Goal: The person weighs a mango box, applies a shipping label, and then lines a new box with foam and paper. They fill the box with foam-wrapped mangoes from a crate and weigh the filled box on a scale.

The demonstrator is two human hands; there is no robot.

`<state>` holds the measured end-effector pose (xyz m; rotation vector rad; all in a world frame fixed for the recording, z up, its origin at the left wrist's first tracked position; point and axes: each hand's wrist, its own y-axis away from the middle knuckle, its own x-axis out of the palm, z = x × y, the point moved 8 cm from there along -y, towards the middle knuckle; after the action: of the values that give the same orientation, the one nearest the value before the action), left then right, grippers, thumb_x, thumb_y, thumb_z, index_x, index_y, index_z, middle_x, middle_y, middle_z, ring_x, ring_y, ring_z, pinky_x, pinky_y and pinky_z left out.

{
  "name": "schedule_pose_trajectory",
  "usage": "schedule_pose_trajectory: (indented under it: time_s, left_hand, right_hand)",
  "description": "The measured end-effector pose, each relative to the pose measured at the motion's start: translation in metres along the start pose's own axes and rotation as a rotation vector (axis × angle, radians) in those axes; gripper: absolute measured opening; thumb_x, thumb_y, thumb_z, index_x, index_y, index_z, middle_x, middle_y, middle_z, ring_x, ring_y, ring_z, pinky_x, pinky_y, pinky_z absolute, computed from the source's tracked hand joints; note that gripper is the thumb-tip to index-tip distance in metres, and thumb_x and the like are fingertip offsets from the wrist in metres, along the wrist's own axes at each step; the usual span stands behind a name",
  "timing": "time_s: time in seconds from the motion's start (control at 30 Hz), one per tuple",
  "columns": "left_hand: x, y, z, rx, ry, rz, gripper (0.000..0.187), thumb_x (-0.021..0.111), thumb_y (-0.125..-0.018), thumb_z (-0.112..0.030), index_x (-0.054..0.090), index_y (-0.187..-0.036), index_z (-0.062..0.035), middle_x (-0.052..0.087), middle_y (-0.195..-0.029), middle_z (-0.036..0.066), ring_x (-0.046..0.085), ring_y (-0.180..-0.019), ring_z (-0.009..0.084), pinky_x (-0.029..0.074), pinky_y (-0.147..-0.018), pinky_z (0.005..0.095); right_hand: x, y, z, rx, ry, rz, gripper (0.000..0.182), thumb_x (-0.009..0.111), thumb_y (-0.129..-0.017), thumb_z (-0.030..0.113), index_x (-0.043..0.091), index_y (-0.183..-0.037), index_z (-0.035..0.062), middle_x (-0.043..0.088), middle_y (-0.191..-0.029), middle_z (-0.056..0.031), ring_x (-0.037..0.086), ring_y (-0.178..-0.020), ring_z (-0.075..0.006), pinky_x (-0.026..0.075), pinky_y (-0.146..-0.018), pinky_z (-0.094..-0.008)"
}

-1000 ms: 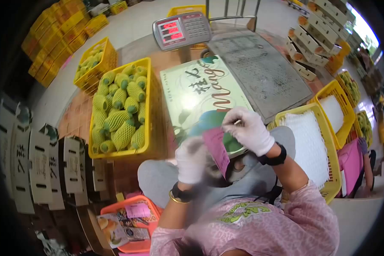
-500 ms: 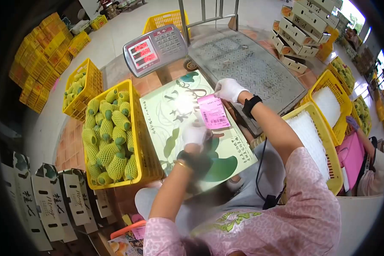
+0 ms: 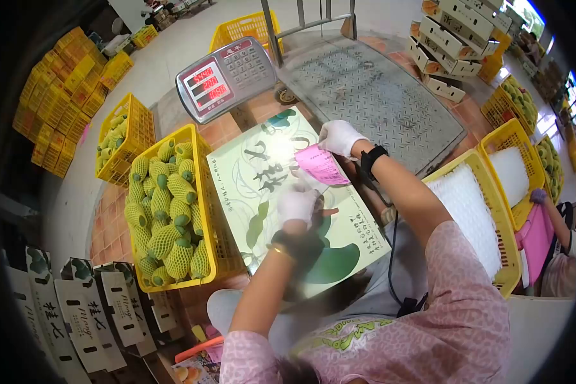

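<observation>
A pink printed slip (image 3: 320, 165) bends over the top of a pale green carton (image 3: 246, 182) printed with leaves and dark characters. At the slip's upper right edge, my white-gloved right hand (image 3: 340, 137) is closed in a pinch on it. My left hand (image 3: 297, 203), also gloved and slightly blurred, is curled on the carton just below the slip's left side. Its fingertips are hard to make out, and so is anything between them. Under the slip, a faint pale patch shows on the lid.
Left of the carton stands a yellow crate (image 3: 205, 256) of net-wrapped fruit. A scale display (image 3: 226, 78) glows red behind it, beside a metal platform (image 3: 371, 96). On my right, a crate (image 3: 509, 256) holds white netting. Another person's gloved hand (image 3: 538, 196) is at far right.
The pink slip lay nearly flat and now curls and tilts, its print turned partly away. My right hand keeps its pinch; my left has shifted slightly. The whole view has moved a little.
</observation>
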<state>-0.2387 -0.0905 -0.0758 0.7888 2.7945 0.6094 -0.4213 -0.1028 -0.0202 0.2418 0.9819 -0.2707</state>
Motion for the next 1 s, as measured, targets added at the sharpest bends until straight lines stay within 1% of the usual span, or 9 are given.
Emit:
schedule_pose_trajectory:
  time_s: [0.37, 0.43, 0.5, 0.63, 0.67, 0.83, 0.9, 0.93, 1.0]
  left_hand:
    - [-0.003, 0.003, -0.003, 0.031, -0.082, -0.065, 0.015, 0.066, -0.067, 0.0, 0.051, -0.068, -0.0009, 0.057, -0.063, 0.006, 0.055, -0.051, 0.0126, 0.047, -0.048, 0.0262]
    - [-0.006, 0.006, -0.01, 0.097, -0.164, -0.12, 0.015, 0.067, -0.066, -0.005, 0.053, -0.064, -0.0015, 0.056, -0.061, 0.005, 0.052, -0.05, 0.0108, 0.045, -0.048, 0.0265]
    - [-0.004, 0.019, -0.019, 0.069, -0.161, -0.099, 0.017, 0.068, -0.067, -0.01, 0.054, -0.061, -0.0014, 0.056, -0.058, 0.005, 0.051, -0.05, 0.0107, 0.044, -0.048, 0.0272]
    - [-0.003, 0.023, -0.024, 0.032, -0.181, -0.076, 0.02, 0.064, -0.073, -0.015, 0.054, -0.063, -0.0009, 0.056, -0.059, 0.005, 0.05, -0.052, 0.012, 0.045, -0.048, 0.0285]
    - [-0.002, -0.008, 0.019, -0.006, -0.16, -0.078, 0.019, 0.061, -0.077, -0.017, 0.054, -0.069, -0.0009, 0.056, -0.062, 0.007, 0.051, -0.052, 0.0136, 0.048, -0.05, 0.0306]
    - [0.008, 0.023, 0.008, -0.063, 0.172, -0.066, 0.007, 0.057, -0.073, 0.001, 0.052, -0.076, 0.0042, 0.058, -0.064, 0.008, 0.057, -0.052, 0.0139, 0.045, -0.045, 0.0255]
    - [0.013, 0.05, 0.006, -0.095, -0.222, -0.002, 0.017, 0.057, -0.079, -0.017, 0.056, -0.08, 0.0, 0.061, -0.066, 0.012, 0.06, -0.059, 0.0207, 0.05, -0.056, 0.0335]
    - [0.014, 0.063, -0.01, 0.012, -0.449, -0.028, 0.02, 0.055, -0.077, -0.019, 0.059, -0.079, 0.0003, 0.062, -0.069, 0.019, 0.062, -0.067, 0.0309, 0.049, -0.062, 0.0376]
    - [0.023, 0.069, 0.014, 0.099, -0.502, -0.008, 0.021, 0.054, -0.077, -0.02, 0.06, -0.076, 0.0003, 0.061, -0.07, 0.021, 0.062, -0.07, 0.0343, 0.048, -0.064, 0.0399]
  right_hand:
    - [0.009, -0.001, -0.004, 0.043, 0.031, 0.018, 0.023, 0.064, -0.068, 0.022, 0.067, -0.086, 0.0063, 0.064, -0.084, -0.0159, 0.061, -0.083, -0.0298, 0.047, -0.077, -0.0345]
    - [0.0, 0.006, 0.003, 0.009, -0.059, -0.059, 0.037, 0.067, -0.068, 0.025, 0.063, -0.1, 0.0075, 0.063, -0.091, -0.0144, 0.06, -0.09, -0.03, 0.046, -0.079, -0.0349]
    - [-0.008, 0.014, 0.004, 0.051, 0.01, -0.111, 0.076, 0.072, -0.065, 0.034, 0.039, -0.13, 0.0128, 0.045, -0.123, -0.0176, 0.05, -0.109, -0.0328, 0.041, -0.092, -0.035]
    - [0.018, -0.006, 0.01, -0.076, 0.057, -0.07, 0.102, 0.074, -0.061, 0.046, 0.018, -0.139, 0.0111, 0.032, -0.132, -0.0225, 0.038, -0.12, -0.0364, 0.035, -0.099, -0.0381]
    - [0.028, -0.013, 0.015, -0.107, 0.107, -0.013, 0.108, 0.072, -0.061, 0.052, 0.013, -0.14, 0.009, 0.029, -0.134, -0.0237, 0.035, -0.123, -0.0367, 0.033, -0.101, -0.0386]
    - [0.023, -0.044, 0.011, 0.034, 0.056, -0.009, 0.104, 0.063, -0.062, 0.062, 0.014, -0.141, 0.0148, 0.028, -0.138, -0.0186, 0.033, -0.125, -0.0351, 0.03, -0.102, -0.0446]
    - [0.009, -0.037, 0.03, -0.042, 0.365, -0.09, 0.1, 0.061, -0.064, 0.063, 0.017, -0.14, 0.0157, 0.029, -0.139, -0.0159, 0.03, -0.127, -0.0327, 0.024, -0.101, -0.055]
    - [0.007, -0.033, 0.047, -0.173, 0.471, -0.045, 0.092, 0.059, -0.067, 0.062, 0.023, -0.139, 0.0177, 0.029, -0.14, -0.0123, 0.027, -0.128, -0.0315, 0.016, -0.101, -0.0616]
    - [0.024, -0.03, 0.057, -0.549, 0.636, -0.194, 0.07, 0.054, -0.076, 0.055, 0.034, -0.133, 0.0203, 0.033, -0.136, -0.0096, 0.028, -0.127, -0.0313, 0.016, -0.101, -0.0606]
